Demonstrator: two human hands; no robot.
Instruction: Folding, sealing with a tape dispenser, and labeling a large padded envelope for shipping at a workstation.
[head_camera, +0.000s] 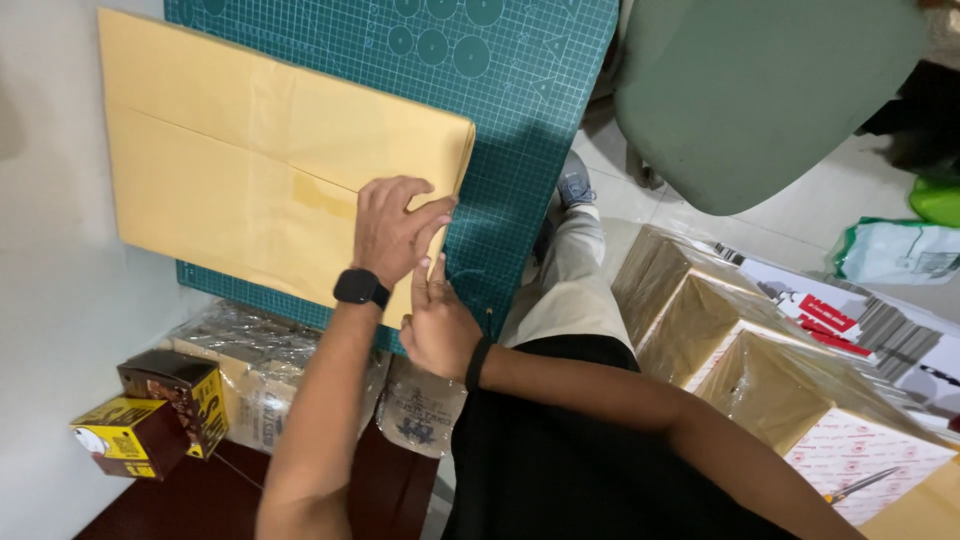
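A large yellow-brown paper envelope (240, 150) lies flat on a green cutting mat (520, 90) with a grid. My left hand (393, 228), with a black watch on its wrist, presses palm down on the envelope's near right corner, fingers slightly spread. My right hand (436, 325), a black band on its wrist, sits just below it at the envelope's edge. Its back faces the camera and one finger lies stretched along that edge. What the other right fingers do underneath is hidden.
Beside me stand open cardboard boxes (720, 330), one with scissors (860, 485) on it. A green chair seat (760, 90) is beyond them. Under the table are a plastic-wrapped bundle (255, 365) and small yellow-brown cartons (160, 410). Bags (900, 250) lie on the tiled floor.
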